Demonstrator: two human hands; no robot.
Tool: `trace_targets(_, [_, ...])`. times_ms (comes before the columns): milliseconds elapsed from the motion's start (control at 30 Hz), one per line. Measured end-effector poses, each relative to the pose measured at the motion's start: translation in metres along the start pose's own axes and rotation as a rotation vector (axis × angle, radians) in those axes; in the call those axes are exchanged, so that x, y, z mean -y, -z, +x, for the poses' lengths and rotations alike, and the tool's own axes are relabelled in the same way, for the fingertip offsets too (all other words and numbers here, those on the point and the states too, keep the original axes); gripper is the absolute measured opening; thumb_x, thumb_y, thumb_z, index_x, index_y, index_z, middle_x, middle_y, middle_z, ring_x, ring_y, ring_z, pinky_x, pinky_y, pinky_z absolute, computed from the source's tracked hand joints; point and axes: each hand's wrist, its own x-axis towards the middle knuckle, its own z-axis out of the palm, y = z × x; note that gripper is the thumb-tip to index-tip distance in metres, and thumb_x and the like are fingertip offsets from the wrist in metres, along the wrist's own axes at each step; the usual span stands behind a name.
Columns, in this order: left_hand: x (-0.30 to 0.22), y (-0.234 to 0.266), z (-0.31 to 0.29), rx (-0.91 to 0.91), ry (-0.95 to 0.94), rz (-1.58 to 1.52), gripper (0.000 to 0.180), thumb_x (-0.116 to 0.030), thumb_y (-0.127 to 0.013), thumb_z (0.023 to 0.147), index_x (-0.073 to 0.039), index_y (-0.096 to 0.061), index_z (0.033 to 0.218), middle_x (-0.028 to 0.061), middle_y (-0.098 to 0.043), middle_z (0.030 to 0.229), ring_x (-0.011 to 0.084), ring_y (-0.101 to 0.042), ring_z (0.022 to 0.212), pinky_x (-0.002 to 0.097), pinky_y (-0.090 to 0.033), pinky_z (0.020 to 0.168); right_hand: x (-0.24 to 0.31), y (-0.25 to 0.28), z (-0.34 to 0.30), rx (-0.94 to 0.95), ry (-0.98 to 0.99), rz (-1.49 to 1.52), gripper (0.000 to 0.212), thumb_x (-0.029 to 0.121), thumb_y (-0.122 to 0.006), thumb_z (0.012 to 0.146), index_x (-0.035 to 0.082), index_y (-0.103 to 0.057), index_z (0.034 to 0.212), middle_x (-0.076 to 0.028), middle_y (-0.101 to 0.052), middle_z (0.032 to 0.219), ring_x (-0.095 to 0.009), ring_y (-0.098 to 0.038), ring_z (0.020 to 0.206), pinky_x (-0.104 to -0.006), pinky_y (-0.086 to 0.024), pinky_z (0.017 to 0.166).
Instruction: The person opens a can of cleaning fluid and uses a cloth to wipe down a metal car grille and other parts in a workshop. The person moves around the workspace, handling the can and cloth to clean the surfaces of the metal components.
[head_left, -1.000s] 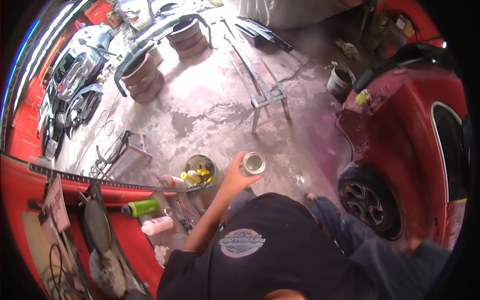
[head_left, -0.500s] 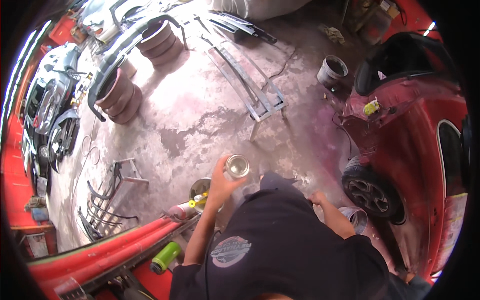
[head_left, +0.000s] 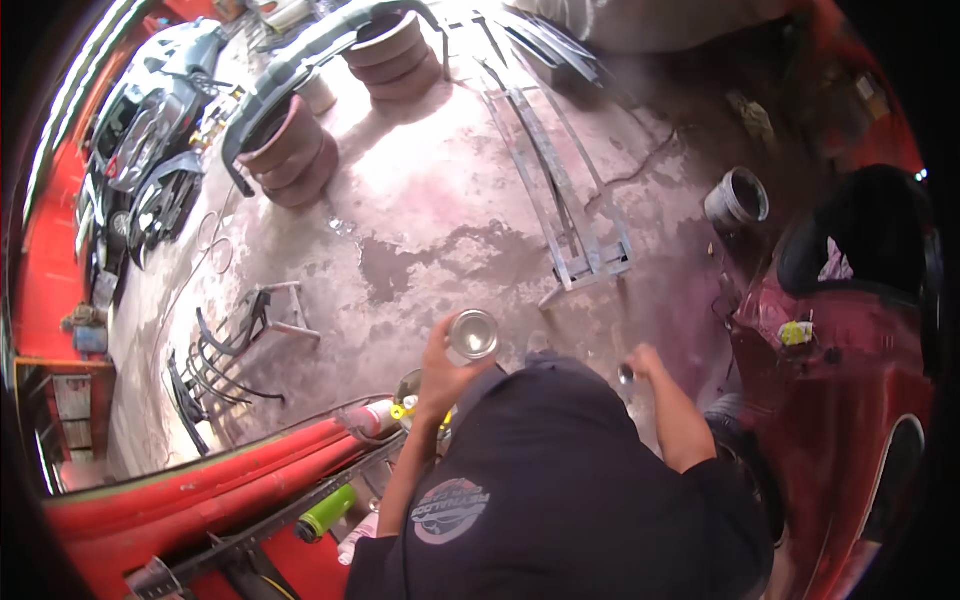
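My left hand (head_left: 440,360) is wrapped round an open, round, silvery can (head_left: 474,335), seen from above with a pale gleam inside it. Out to the right, my right hand (head_left: 648,362) has its fingers curled, and a small dark object with a shiny end (head_left: 627,374) shows at them. What kind of thing that is, I cannot make out. Below my left forearm, yellow-topped items (head_left: 403,409) stand by the bench edge, partly hidden by the arm.
A red bench or panel (head_left: 250,480) with a green bottle (head_left: 326,513) lies at lower left. A metal stand (head_left: 590,262) is ahead. At right are a bucket (head_left: 738,197) and a red car body (head_left: 830,420). Stacked tyre-like drums (head_left: 290,155) hold up a bumper (head_left: 290,80).
My right hand has moved up and away from my side, and a small dark object now shows at it. The view has turned left; my left hand keeps hold of the can.
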Motion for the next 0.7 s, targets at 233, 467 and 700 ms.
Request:
trace_targets(233, [-0.001,-0.005,0.033,0.062,0.036,-0.11,0.075,-0.009,-0.093,0.075,-0.003,-0.053,0.138,0.011,-0.064,0.129,0.0223,-0.062,0.122,0.0374,-0.048,0.106,0.059,0.071,0.037,-0.103,0.027,0.208,0.032,0.03,-0.071,0.085,-0.002,-0.076,0.092,-0.028,-0.072,0.093,-0.044,-0.072,0.091,-0.0515,-0.057,0.078])
trace_targets(467, [-0.008,-0.008,0.087,0.206,-0.011,-0.079,0.076,-0.006,-0.093,0.074,-0.003,-0.052,0.138,0.0099,-0.064,0.129,0.0223,-0.064,0.119,0.0381,-0.051,0.104,0.043,0.008,-0.024,-0.116,-0.173,0.213,0.029,0.028,-0.07,0.084,0.002,-0.077,0.095,-0.025,-0.074,0.099,-0.042,-0.073,0.095,-0.0521,-0.058,0.081])
trace_targets(700, [-0.012,-0.013,0.121,0.403,-0.026,-0.092,0.078,-0.003,-0.091,0.076,0.0,-0.048,0.141,0.0117,-0.059,0.131,0.0219,-0.06,0.124,0.0391,-0.051,0.104,0.03,-0.056,-0.085,-0.121,-0.291,0.252,0.035,0.036,-0.069,0.084,0.001,-0.076,0.083,-0.025,-0.073,0.087,-0.043,-0.071,0.082,-0.0515,-0.057,0.075])
